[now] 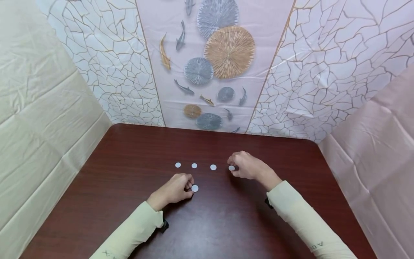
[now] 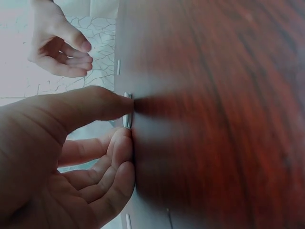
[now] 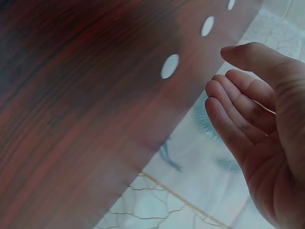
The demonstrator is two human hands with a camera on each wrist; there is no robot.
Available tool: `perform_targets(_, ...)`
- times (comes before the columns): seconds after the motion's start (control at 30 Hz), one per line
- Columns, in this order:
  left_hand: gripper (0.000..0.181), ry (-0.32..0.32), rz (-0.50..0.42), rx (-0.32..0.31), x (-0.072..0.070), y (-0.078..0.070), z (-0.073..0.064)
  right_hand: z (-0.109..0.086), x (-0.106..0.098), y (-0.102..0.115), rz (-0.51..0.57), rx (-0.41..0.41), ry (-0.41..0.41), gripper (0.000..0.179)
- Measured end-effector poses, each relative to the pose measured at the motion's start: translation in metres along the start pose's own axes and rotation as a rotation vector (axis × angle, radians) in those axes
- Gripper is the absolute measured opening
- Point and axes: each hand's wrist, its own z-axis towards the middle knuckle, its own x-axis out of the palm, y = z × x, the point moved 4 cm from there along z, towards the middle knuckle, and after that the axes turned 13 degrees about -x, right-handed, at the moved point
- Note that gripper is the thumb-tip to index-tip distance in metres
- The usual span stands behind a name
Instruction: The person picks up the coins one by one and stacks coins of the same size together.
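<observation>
Pinches a white disc [image 1: 194, 188] at table level with the thumb and curled fingers of the left hand [image 1: 174, 189], closer to the body than a row of four like discs [image 1: 213, 167]. Holds the right hand [image 1: 247, 165] above the right-end disc [image 1: 231, 168] of that row, with thumb and loosely bent fingers apart, gripping nothing. Risks losing the pinched disc, probably, through so thin an edge and so smooth a top; could send it skating by squeezing off centre. Might also knock the row out of line by brushing it with the left knuckles, or shove the right-end disc aside by lowering fingertips onto its rim. Works at a dark red-brown table [image 1: 210, 230], wood-grained and glossy, with pale glare near the front. Faces a fabric backdrop [image 1: 207, 93] printed with fish [image 1: 164, 55] and ribbed rounds [image 1: 229, 53], flanked by crackle-patterned panels [image 1: 119, 61] and creased pale drapes [image 1: 42, 115].
</observation>
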Motion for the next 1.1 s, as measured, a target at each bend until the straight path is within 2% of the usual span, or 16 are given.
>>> perform_targets(0.17,0.019,0.025,0.036,-0.042,0.003,-0.001,-0.001,-0.001,0.01,-0.011,0.009,0.029,0.012,0.023)
perform_targets(0.4,0.021,-0.017,0.096,-0.026,0.005,-0.004,0.0,-0.003,0.022,-0.023,-0.015,0.039,0.014,0.013)
perform_targets(0.67,0.022,-0.02,0.101,-0.03,0.006,-0.007,0.0,-0.001,0.029,-0.03,0.006,0.068,0.039,0.013)
perform_targets(0.9,0.021,-0.022,0.115,-0.061,0.005,-0.006,0.001,0.006,0.03,-0.035,0.014,0.106,0.068,0.01)
perform_targets(1.1,0.02,-0.036,0.114,-0.026,0.003,-0.007,-0.001,0.012,0.029,-0.038,0.042,0.15,0.115,0.009)
